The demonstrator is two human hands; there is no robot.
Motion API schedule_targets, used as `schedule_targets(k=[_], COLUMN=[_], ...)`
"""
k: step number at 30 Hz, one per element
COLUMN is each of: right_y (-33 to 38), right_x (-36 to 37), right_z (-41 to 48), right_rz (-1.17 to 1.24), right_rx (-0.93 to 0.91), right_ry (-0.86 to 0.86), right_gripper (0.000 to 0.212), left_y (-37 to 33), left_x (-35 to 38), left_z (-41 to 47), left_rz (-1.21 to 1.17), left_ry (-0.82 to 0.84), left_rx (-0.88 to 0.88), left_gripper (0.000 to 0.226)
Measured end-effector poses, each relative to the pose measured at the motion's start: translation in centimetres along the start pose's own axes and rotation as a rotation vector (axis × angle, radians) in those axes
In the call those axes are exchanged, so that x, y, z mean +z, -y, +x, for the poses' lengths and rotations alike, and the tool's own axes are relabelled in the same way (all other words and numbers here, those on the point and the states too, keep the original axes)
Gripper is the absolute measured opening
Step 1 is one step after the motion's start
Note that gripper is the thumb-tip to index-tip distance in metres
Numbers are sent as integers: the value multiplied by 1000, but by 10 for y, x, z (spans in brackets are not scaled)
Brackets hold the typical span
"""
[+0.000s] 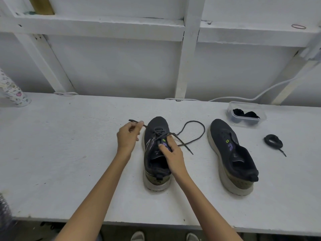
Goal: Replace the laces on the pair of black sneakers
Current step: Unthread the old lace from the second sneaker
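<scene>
Two black sneakers with pale soles stand on the white table, toes pointing away from me. The left sneaker (155, 129) is partly laced with a black lace (194, 122) that loops out to its right. My left hand (127, 136) pinches one end of this lace, pulled out to the left of the toe. My right hand (171, 153) grips the tongue and upper of the same shoe. The right sneaker (231, 153) has no lace. A coiled black lace (273, 140) lies on the table right of it.
A clear plastic tub (246, 116) holding black laces sits behind the right sneaker. A patterned cup (12, 92) stands at the far left. A white cable (260, 93) runs along the back wall. The table's front edge (156, 223) is near me.
</scene>
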State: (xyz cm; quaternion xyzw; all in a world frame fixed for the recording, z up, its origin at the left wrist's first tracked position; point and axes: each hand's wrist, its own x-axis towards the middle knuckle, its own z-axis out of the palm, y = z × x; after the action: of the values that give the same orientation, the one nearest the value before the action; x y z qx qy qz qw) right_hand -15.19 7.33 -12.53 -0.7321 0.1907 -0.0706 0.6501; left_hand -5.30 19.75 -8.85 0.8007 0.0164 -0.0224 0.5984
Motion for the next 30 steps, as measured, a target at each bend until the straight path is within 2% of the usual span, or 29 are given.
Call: schedule_targets(k=[2, 4, 6, 8, 10, 11, 13, 16, 18, 20, 23, 24, 26, 28, 30], right_y=[1, -2, -3, -3, -3, -3, -1, -1, -1, -1, -2, -2, -4, -6, -7], right_x=[1, 1, 0, 0, 0, 0, 0, 1, 0, 0, -1, 0, 2, 3, 2], right_z=[0, 2, 2, 2, 2, 2, 2, 1, 1, 1, 1, 1, 2, 3, 4], right_rz=[-13, -14, -15, -15, -7, -5, 1, -5, -3, 6, 12, 14, 12, 2, -4], right_rx=[5, 8, 11, 9, -2, -14, -25, -33, -36, -37, -32, -27, -14, -11, -18], right_ry=[-21, -17, -4, 4, -7, -11, -17, -15, -14, -7, 3, -1, -10, -17, -19], right_gripper=[59, 63, 55, 49, 62, 65, 67, 69, 68, 67, 67, 67, 69, 70, 68], left_y=[6, 10, 7, -1, -10, -11, -10, 8, 18, 17, 3, 1, 3, 11, 19], left_x=[5, 8, 7, -1, -9, -12, -10, 0, 6, 5, -4, -5, -5, 0, 5], left_z=[-9, -12, -7, 2, 10, 12, 8, -4, -4, 1, 10, 13, 11, 5, -2], left_rz=[85, 182, 192, 72, -68, -89, -55, 161, 299, 288, 55, 12, 48, 154, 250], left_ry=[180, 258, 163, -63, -234, -242, -102, 217, 281, 161, -142, -176, -89, 133, 326], left_rx=[-13, 33, 82, 73, 44, 38, 24, 5, 61, 107, 62, 41, 14, -18, -16], left_gripper=[28, 24, 21, 25, 27, 28, 32, 32, 26, 24, 27, 28, 34, 38, 30])
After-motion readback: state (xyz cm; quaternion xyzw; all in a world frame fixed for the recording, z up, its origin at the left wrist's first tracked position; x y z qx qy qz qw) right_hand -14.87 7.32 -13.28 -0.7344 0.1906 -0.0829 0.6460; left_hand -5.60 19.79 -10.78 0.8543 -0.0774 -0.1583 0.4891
